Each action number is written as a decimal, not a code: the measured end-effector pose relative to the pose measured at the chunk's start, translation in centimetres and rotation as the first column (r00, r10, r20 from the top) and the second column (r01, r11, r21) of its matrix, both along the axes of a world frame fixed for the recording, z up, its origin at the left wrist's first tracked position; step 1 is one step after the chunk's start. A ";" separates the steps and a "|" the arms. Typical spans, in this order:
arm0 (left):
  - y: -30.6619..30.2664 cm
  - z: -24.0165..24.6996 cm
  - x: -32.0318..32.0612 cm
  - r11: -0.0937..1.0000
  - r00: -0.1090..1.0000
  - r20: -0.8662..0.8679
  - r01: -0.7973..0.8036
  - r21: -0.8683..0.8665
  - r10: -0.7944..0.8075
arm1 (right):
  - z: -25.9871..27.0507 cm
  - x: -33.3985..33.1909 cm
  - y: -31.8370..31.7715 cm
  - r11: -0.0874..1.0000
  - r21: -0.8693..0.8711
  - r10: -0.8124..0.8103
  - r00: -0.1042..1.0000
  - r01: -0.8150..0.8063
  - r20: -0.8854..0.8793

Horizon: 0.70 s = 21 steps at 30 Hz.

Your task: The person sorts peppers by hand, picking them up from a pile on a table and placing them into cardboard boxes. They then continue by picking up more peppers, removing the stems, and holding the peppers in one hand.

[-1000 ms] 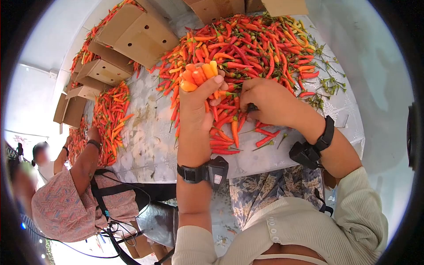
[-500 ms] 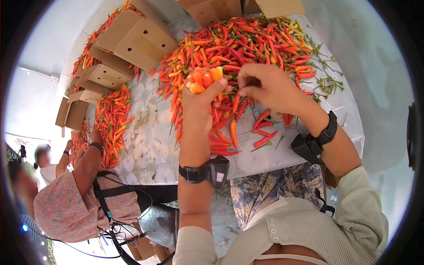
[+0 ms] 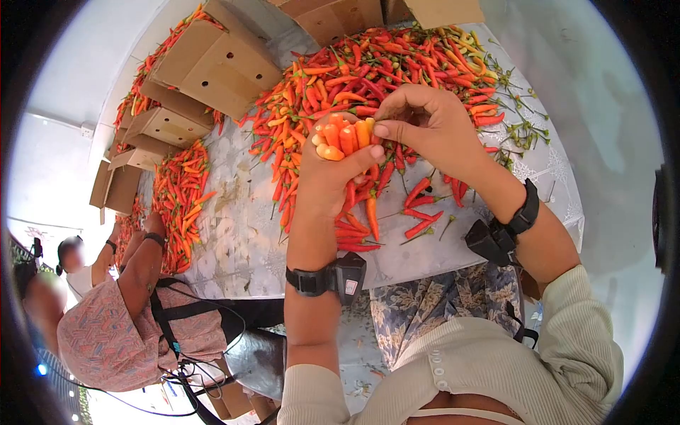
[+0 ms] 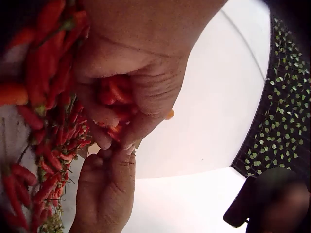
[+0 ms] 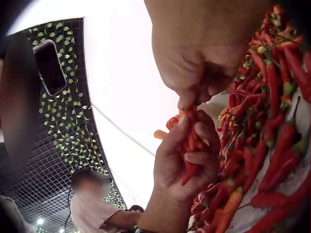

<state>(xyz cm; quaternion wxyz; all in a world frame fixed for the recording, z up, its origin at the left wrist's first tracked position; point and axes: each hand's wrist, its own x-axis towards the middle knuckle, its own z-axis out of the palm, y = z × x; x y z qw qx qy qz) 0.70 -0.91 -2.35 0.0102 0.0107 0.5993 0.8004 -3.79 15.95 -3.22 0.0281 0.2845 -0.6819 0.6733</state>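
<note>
My left hand (image 3: 327, 185) grips a bunch of chili peppers (image 3: 346, 139), orange and red, with their blunt, stemless ends facing up. In the right wrist view, red tips of the bunched chilies (image 5: 190, 167) stick out below the curled fingers. My right hand (image 3: 443, 134) meets the bunch at its right side, thumb and finger pinching the end of a chili. The right hand's curled fingers hide most of that pinched end. Under and beyond both hands spreads a big pile of red chili peppers (image 3: 418, 67), many with green stems.
Loose green stems (image 3: 528, 133) lie at the pile's right edge. A few chilies (image 3: 423, 225) lie nearer the front of the covered table (image 3: 241, 255). Cardboard boxes (image 3: 212, 62) stand at the back left. Another person's hand (image 3: 154, 225) is at a second chili pile (image 3: 180, 205).
My right hand has risen from the pile to the bunch in the left hand. The left hand has shifted slightly right and tilted, keeping its grip on the chilies.
</note>
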 end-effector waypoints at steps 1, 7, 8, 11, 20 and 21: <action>-0.1 -0.2 -0.1 1.000 1.000 -0.026 0.010 -0.006 -0.010 | 0.1 0.0 0.0 1.000 0.004 -0.001 1.000 0.001 0.014; 0.0 0.1 0.1 0.999 0.999 -0.033 0.039 -0.026 -0.040 | 0.0 -0.3 0.3 0.999 -0.009 0.051 0.988 -0.050 0.146; 0.0 0.0 0.1 0.999 0.998 -0.048 0.042 -0.027 -0.044 | -0.3 -0.5 0.3 0.994 -0.063 0.101 0.973 -0.090 0.207; 0.0 -0.1 0.1 0.998 0.996 -0.076 0.052 -0.024 -0.053 | 0.1 -0.5 0.5 0.967 -0.200 0.232 0.880 -0.160 0.414; -1.0 0.3 0.2 0.997 0.999 -0.035 0.028 0.067 -0.026 | 0.2 -0.6 0.4 0.963 -0.268 0.140 0.866 -0.007 0.480; -1.2 0.3 0.3 0.997 0.999 -0.036 0.004 0.075 -0.001 | 0.2 -0.9 0.7 0.980 -0.200 0.066 0.904 0.022 0.423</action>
